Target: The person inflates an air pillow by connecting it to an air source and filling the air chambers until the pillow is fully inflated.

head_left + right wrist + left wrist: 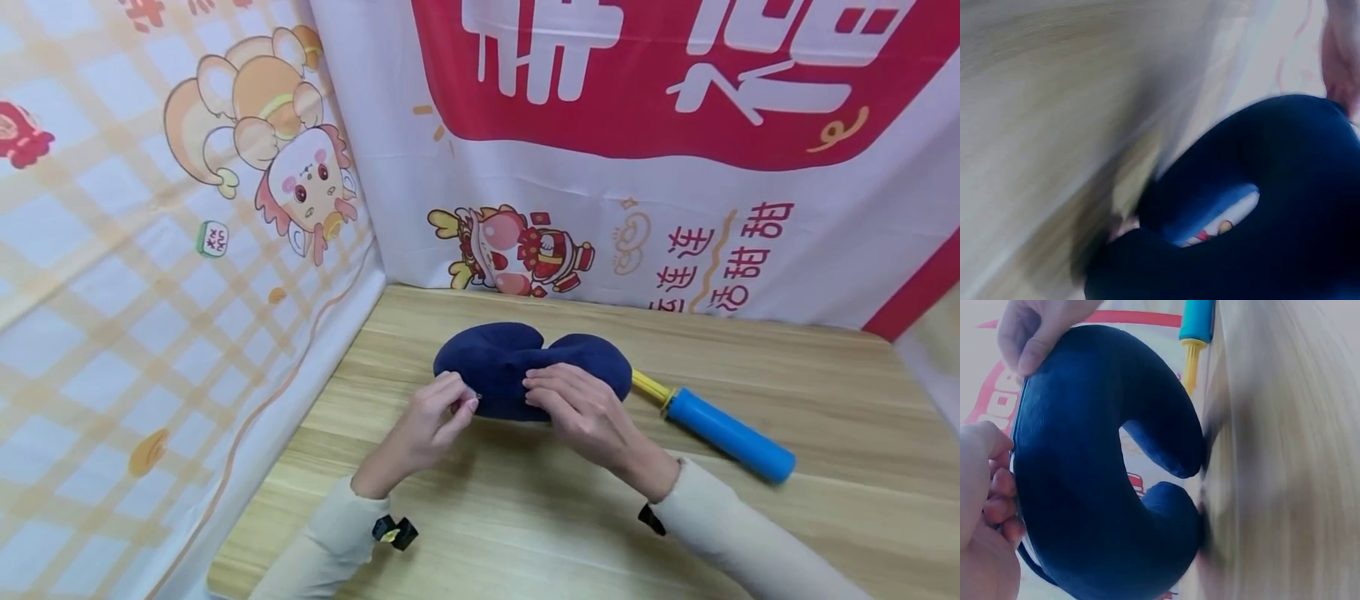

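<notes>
A dark blue U-shaped neck pillow [498, 367] stands on the table, its opening facing away from me in the head view. My left hand [435, 412] pinches a small zipper pull [477, 397] at the near left edge. In the left wrist view that left hand [988, 500] has its fingers curled at the pillow's seam. My right hand [585, 408] grips the near edge right of centre, fingers over the top. The right wrist view shows the pillow [1272, 150] up close, with my left hand [1341, 69] at the far corner.
A blue hand pump [731, 433] with a yellow nozzle [651, 387] lies right of the pillow, partly behind it. A printed cloth [615, 183] hangs behind the wooden table [847, 433], and another cloth [150, 275] borders its left side.
</notes>
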`<state>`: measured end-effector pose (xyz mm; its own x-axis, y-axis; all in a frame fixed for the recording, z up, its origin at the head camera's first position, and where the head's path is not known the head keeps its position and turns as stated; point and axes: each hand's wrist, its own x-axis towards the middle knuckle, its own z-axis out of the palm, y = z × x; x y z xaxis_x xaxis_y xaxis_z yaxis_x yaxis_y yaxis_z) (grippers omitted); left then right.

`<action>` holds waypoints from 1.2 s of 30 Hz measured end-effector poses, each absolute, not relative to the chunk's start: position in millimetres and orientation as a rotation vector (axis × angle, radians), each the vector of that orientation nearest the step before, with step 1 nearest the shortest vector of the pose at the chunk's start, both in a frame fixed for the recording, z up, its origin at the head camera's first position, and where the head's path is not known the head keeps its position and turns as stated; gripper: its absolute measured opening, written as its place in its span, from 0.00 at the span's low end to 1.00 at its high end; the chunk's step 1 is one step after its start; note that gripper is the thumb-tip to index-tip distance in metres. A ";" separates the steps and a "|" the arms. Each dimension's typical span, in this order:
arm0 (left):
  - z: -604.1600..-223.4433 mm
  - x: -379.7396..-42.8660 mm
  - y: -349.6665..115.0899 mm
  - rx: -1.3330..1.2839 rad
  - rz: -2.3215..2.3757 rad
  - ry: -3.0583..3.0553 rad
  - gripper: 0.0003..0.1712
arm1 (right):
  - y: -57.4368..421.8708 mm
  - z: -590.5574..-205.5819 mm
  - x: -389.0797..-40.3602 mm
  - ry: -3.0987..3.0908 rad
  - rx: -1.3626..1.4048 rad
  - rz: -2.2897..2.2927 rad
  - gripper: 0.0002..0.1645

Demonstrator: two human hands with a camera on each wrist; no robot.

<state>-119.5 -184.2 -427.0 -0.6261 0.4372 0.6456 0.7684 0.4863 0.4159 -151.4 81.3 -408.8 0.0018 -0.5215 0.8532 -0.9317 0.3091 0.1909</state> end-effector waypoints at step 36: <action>-413.1 -108.0 -183.9 -1.056 -0.847 -2.174 0.08 | 51.7 -397.2 -123.2 -1.890 1.245 0.268 0.39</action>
